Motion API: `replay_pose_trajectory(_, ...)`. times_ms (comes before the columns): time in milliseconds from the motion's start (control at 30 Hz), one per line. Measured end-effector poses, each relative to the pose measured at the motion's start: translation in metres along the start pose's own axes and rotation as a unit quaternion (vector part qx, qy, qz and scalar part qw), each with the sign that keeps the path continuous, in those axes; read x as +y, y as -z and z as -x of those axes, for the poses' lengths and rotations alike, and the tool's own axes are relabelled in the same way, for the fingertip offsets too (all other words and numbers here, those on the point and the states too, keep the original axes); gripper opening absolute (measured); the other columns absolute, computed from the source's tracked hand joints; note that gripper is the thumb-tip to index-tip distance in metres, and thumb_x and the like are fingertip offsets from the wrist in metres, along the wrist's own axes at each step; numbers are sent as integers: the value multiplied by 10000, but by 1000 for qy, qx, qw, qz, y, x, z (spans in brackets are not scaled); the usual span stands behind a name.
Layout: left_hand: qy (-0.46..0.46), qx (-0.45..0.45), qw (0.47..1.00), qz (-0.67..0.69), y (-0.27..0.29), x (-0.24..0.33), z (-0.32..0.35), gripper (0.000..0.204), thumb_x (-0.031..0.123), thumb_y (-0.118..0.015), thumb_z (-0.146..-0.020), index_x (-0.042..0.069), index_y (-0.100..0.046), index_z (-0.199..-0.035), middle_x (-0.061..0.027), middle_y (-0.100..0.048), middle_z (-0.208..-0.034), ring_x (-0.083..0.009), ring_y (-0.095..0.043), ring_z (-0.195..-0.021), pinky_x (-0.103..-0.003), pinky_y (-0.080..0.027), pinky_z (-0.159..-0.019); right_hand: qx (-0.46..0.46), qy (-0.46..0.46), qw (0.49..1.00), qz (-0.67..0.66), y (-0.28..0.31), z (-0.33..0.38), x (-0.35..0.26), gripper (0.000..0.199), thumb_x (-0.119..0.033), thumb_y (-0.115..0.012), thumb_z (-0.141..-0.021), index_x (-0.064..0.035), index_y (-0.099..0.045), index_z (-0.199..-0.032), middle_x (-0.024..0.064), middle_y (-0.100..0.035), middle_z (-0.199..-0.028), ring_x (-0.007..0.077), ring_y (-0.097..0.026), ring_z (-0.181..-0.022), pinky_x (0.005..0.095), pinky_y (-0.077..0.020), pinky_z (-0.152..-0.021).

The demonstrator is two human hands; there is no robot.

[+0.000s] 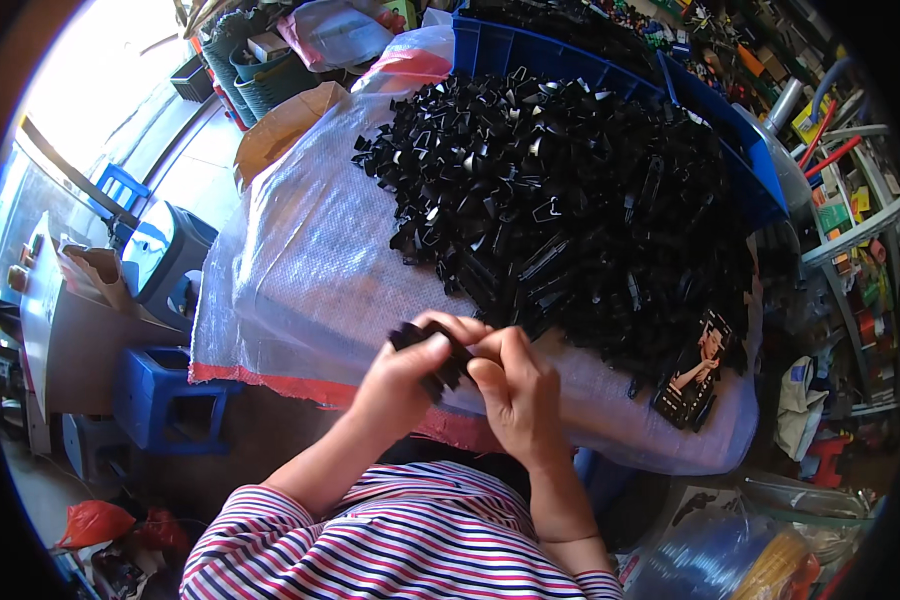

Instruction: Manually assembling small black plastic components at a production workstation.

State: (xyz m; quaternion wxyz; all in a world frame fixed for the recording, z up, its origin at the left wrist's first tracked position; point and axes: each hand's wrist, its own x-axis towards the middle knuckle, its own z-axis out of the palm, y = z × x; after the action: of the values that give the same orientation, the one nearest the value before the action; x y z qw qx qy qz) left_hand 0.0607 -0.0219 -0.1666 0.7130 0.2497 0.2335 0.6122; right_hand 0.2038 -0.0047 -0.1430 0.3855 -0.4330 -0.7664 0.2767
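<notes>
My left hand point(390, 378) is closed around a small bunch of black plastic pieces point(448, 378), its thumb lying on top of them. Close against it, my right hand point(518, 400) has its thumb and fingers bent together at the bunch's right side. What lies between those right fingertips is hidden. Both hands are above the near edge of a white woven sheet point(310, 240) with a red border. Beyond them on the sheet spreads a big heap of black plastic pieces point(550, 190), small angular clip shapes mixed with longer strips.
A printed black card point(698, 375) with a picture lies at the heap's near right. Blue crates point(560, 55) stand behind the heap. To the left are a blue stool point(170, 400) and a table point(110, 350). Crowded shelving point(855, 235) lines the right, with plastic-wrapped goods point(720, 555) below.
</notes>
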Motion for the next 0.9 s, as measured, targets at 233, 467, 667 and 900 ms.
replay_pose_trajectory(233,-85,44,994,58,49,51,-34,228,93,-622,-784,64,-523,-988,-58,-549,-837,-185,-539,-761,-340,-463,-669,24,54,949,310,-20,-37,11,385,-95,-682,-703,-31,-554,-1060,81,-506,-889,252,-523,-841,341,-452,-731)
replay_pose_trajectory(467,-261,215,572,-747,50,64,-74,239,149,-681,-700,37,-546,-862,-150,-555,-761,-328,-546,-747,-368,-433,-668,52,49,951,300,-24,-38,12,353,-77,-708,-660,-51,-560,-979,77,-499,-873,246,-528,-840,337,-453,-713)
replay_pose_trajectory(667,-210,191,567,-774,45,60,-74,270,139,-684,-671,30,-521,-856,-158,-577,-790,-346,-567,-794,-413,-431,-692,76,57,955,280,-23,-34,18,266,-75,-682,-660,-70,-547,-890,69,-505,-860,235,-529,-804,330,-460,-682)
replay_pose_trajectory(900,-180,163,902,-356,39,59,-50,172,-40,-625,-685,18,-540,-822,-90,-631,-813,-154,-584,-685,-231,-461,-610,169,109,975,97,-1,-20,14,211,-28,-624,-707,-35,-530,-895,106,-550,-814,244,-566,-686,329,-461,-607)
